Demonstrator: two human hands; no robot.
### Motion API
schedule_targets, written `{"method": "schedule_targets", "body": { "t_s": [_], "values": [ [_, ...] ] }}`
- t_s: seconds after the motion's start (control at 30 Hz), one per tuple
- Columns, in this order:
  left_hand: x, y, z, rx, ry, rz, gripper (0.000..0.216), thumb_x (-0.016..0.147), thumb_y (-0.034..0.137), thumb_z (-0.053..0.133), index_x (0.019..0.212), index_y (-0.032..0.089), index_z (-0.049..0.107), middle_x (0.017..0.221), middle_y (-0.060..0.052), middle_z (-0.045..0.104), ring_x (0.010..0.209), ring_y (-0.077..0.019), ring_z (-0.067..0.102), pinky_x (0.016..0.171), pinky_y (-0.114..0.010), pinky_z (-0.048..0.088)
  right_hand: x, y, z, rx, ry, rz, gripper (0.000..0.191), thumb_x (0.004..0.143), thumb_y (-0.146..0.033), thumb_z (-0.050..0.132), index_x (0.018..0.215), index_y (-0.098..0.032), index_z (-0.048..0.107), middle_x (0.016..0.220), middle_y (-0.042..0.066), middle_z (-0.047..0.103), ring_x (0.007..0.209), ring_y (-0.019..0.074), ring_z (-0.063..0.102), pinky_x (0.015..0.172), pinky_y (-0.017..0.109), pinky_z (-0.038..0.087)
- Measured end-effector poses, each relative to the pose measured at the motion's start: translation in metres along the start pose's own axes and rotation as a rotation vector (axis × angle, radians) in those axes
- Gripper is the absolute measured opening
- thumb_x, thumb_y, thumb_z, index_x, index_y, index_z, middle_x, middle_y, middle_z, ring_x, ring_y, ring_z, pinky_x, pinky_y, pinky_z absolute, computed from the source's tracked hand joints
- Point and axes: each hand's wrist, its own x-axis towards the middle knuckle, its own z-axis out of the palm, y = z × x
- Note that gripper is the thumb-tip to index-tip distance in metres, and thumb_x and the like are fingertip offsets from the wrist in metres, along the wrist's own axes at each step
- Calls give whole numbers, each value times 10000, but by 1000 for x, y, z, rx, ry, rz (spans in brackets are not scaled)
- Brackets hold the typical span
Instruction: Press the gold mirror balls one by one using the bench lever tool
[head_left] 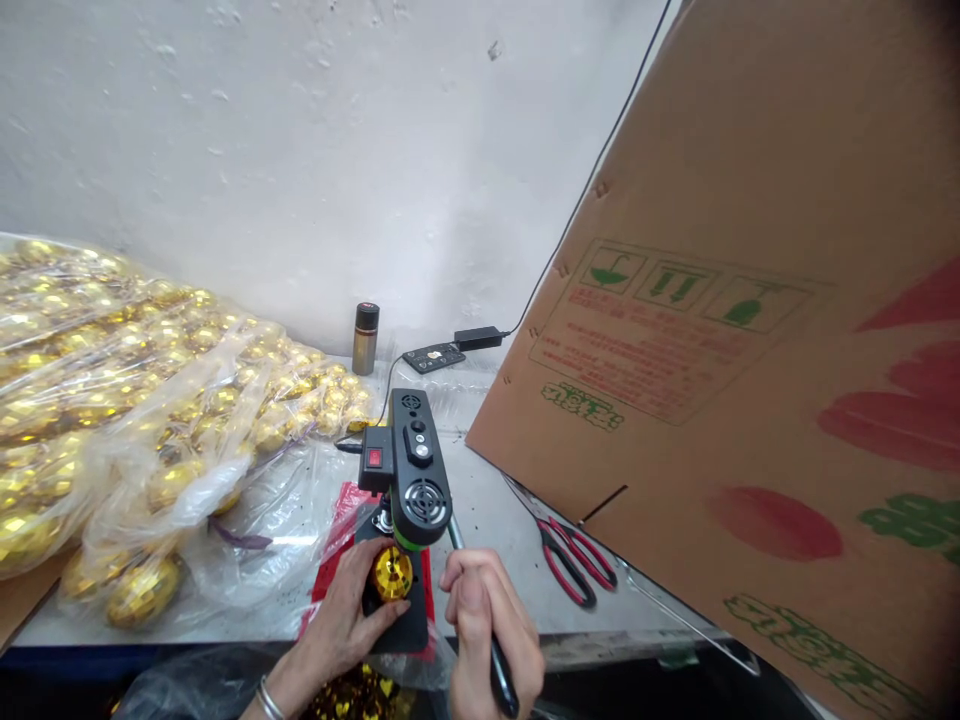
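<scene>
A shiny gold mirrored ball [392,574] sits under the head of a small black press machine [418,460] with a red switch. My left hand [349,610] is closed around the ball's left side, thumb below and fingers above. My right hand [491,635] is wrapped round a long black-tipped lever handle [504,678] at the machine's right side. The machine's black base [409,630] rests on a red plastic sheet [328,572] at the table's front edge. The ball's top and the machine's tip partly hide each other.
Clear plastic bags of gold balls [150,380] fill the left side. A large cardboard box [675,330] leans at the right, with red-handled scissors [574,560] beside it. A dark-capped bottle [365,338] and a black power adapter [478,338] stand by the wall. Gold pieces [356,697] lie below the edge.
</scene>
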Motion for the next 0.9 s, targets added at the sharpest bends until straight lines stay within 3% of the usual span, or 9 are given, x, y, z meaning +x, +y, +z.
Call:
{"method": "schedule_targets", "body": {
  "t_s": [0.33,0.5,0.7,0.9],
  "values": [
    [-1,-5,3,-32,-4,-20,574,860,463,796,1365,223,669,1341,-170,726,1237,-383,677,1078,-585,562,-28,40,4,-67,101,-149,381,1085,-171,411,719,-223,505,709,-29,555,620,119,514,628,283,375],
    [-2,-3,3,-19,-16,-15,549,866,437,791,1356,221,669,1294,-161,742,1194,-371,693,1053,-569,577,-28,44,11,-89,183,-134,422,1099,-194,393,685,-221,477,693,-48,531,616,104,497,676,287,397],
    [-1,-2,4,-10,-12,-27,559,841,399,812,1352,225,667,1289,-156,744,1193,-369,695,1054,-565,578,-30,53,10,-90,167,-228,438,1089,-194,405,656,-216,465,655,-43,503,569,96,475,578,270,371],
    [0,-1,4,-16,-21,-35,562,836,397,817,1347,220,662,1294,-164,738,1198,-377,686,1056,-582,567,-35,62,9,-110,201,-246,431,1078,-177,395,657,-220,473,666,-40,509,569,104,476,636,289,417]
  ]
}}
